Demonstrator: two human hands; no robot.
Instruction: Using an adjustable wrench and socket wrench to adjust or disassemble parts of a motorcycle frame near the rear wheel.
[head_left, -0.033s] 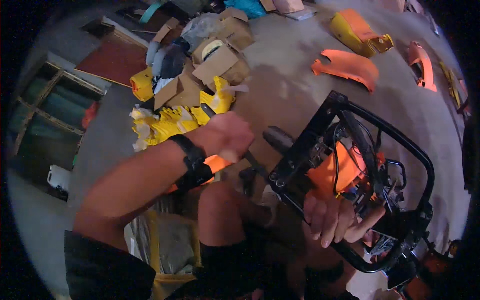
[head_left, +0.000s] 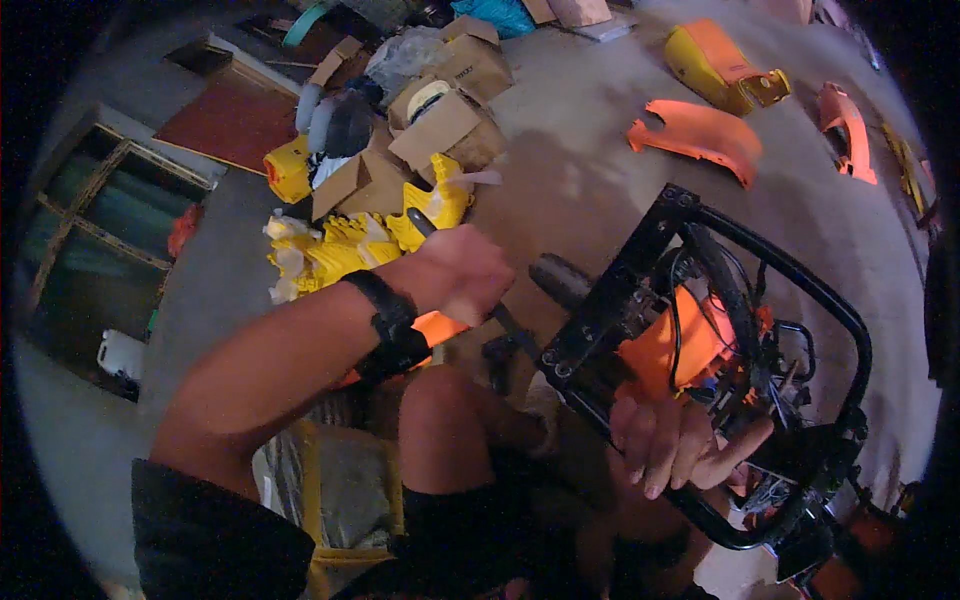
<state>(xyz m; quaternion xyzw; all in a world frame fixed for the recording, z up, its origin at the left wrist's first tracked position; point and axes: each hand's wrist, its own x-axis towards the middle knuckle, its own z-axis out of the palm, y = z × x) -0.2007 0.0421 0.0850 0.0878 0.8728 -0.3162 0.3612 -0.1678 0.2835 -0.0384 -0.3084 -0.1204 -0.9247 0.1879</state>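
Observation:
My left hand [head_left: 470, 272] is closed round a long dark bar-like tool [head_left: 516, 330]. One rounded end sticks out above the fist, and the other reaches the corner of a black tubular metal frame [head_left: 800, 270] near its bolts. Whether it sits on a bolt I cannot make out. Bent over the frame's near tube are the fingers of my right hand [head_left: 672, 440], the little finger held apart. Inside the frame are an orange part [head_left: 672, 340], black cables and dark mechanical pieces. A black strap [head_left: 385, 320] circles my left wrist.
Yellow plastic parts [head_left: 340, 250] and opened cardboard boxes [head_left: 440, 135] lie beyond my left arm. Orange panels [head_left: 700, 140] and a yellow-orange shell [head_left: 720, 65] are on the floor at the far right. A taped package [head_left: 350, 490] lies by my leg; a white jug [head_left: 122, 352] stands at left.

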